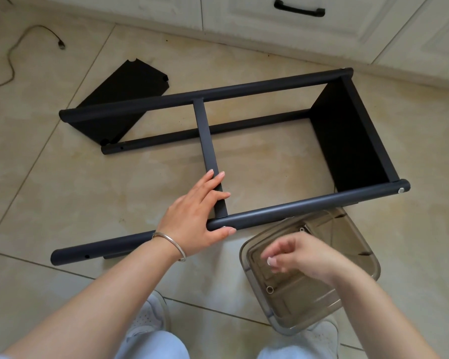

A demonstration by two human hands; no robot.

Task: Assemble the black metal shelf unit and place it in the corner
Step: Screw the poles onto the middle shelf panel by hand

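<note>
At far left a loose cable [11,60] lies on the tiled floor [62,193], well apart from the work. Next, a flat black shelf panel [122,99] rests on the floor, partly under the near end of the shelf frame [244,141]; in my judgement it is staged there for fitting, not yet mounted. The frame lies on its side across the floor, so that its tubes and screw holes face the person. The front tube [283,208] runs from lower left to upper right, an open hole showing near its left end and a bolt head [401,190] at its right end. The left hand [196,216] rests over the junction of the crossbar [210,161] and front tube, fingers nearly straight, thumb along the tube: an open, steadying grip, likely holding the joint aligned. To the right, a clear plastic container [353,281] sits just beside the frame, small rings visible inside, within easy reach for hardware. The right hand [298,257] hovers over it with fingers curled; blur prevents confirming whether it pinches a part. One panel [347,141] is already fixed at the frame's right end. White cabinets [322,27] stand behind. Assembly appears part done; corner placement outstanding.
</note>
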